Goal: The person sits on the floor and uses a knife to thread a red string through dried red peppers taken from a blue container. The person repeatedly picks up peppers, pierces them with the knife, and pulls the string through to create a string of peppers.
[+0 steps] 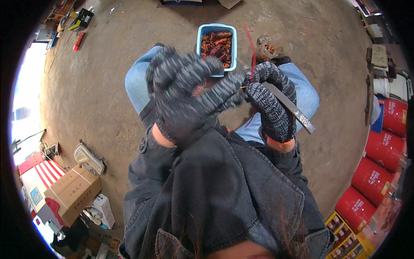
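Observation:
Both hands wear dark grey and white knitted gloves. My right hand (271,100) grips a flat metal strip (292,111), possibly a blade, which slants down to the right. A thin red wire (250,45) rises from the fingers of that hand and curves upward. My left hand (184,87) is motion-blurred. Its thumb and a finger reach across to the right fingertips, where a small bit of copper-coloured wire shows; whether they pinch it is unclear. Beyond the hands, a light blue plastic tub (234,48) holds reddish-brown tangled scrap (216,48) resembling copper wire.
A crumpled clump of scrap (269,50) lies right of the tub on the concrete floor (97,97). Several red drums (372,179) line the right side, by a yellow crate (347,239). At left are a vehicle headlamp (89,158), a cardboard box (73,196) and a red cylinder (79,41).

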A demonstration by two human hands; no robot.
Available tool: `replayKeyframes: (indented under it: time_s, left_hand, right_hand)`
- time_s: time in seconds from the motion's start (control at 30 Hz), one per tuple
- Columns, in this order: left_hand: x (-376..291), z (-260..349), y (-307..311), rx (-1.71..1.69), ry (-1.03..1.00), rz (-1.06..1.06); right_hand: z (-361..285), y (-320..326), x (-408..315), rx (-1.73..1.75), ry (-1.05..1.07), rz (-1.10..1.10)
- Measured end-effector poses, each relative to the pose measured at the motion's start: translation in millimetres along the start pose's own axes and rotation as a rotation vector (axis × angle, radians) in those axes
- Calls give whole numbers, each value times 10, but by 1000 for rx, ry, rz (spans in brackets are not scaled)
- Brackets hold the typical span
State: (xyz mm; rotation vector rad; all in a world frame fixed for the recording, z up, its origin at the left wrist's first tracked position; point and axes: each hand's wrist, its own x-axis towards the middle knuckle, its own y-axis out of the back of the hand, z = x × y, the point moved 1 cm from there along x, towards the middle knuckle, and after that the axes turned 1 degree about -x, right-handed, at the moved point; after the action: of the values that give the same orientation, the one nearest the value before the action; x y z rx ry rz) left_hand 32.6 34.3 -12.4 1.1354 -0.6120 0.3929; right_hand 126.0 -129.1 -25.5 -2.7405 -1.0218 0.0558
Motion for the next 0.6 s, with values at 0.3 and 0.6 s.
replayKeyframes:
  time_s: [0.3, 0.6]
  left_hand:
    - [-81, -197, 23, -583, 390, -149]
    - [-134, -200, -76, -901, 589, -97]
  right_hand:
    - [0, 79, 37, -270, 240, -96]
    - [-34, 92, 72, -366, 299, -99]
